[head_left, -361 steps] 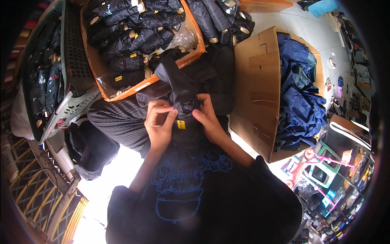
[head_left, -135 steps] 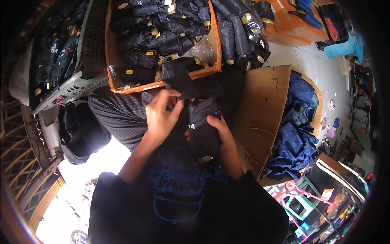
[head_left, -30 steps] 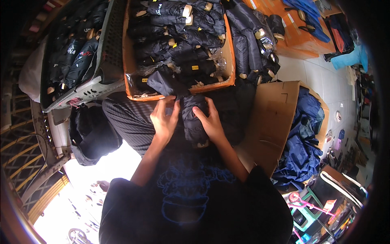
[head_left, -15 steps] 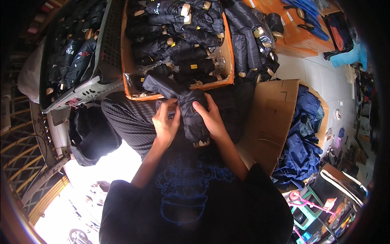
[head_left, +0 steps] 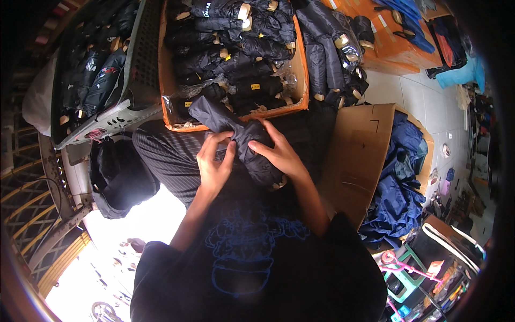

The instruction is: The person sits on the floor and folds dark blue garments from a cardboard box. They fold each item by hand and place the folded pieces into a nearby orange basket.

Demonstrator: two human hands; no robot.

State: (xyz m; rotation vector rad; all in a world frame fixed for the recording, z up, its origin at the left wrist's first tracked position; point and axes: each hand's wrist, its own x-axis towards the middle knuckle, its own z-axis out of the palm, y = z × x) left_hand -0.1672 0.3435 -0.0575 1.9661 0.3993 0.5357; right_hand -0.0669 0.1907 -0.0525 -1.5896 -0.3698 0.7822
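Observation:
A black folded umbrella (head_left: 262, 167) lies slantwise over my lap, its pale handle end toward my body. Black cloth like a sleeve (head_left: 209, 114) stretches from its far end up to the left, against the front edge of an orange-rimmed box. My left hand (head_left: 215, 163) pinches the cloth at the umbrella's left side, with thumb and fingers bent. Across the top and right side of the umbrella, my right hand (head_left: 280, 154) is closed, its thumb pressing on the fabric. Where the cloth and umbrella meet is partly hidden by my fingers.
Ahead stands the box (head_left: 303, 80) full of black folded umbrellas. A dark plastic crate (head_left: 145, 64) with more umbrellas is at the left. More lie right of the box. Near my right side, a cardboard box (head_left: 351, 166) holds dark blue fabric (head_left: 394, 198). A black bag (head_left: 123, 182) sits left.
The umbrella's handle end has swung slightly right, so it now slants in line with the cloth. My left hand has shifted a little down and left; both hands keep their hold.

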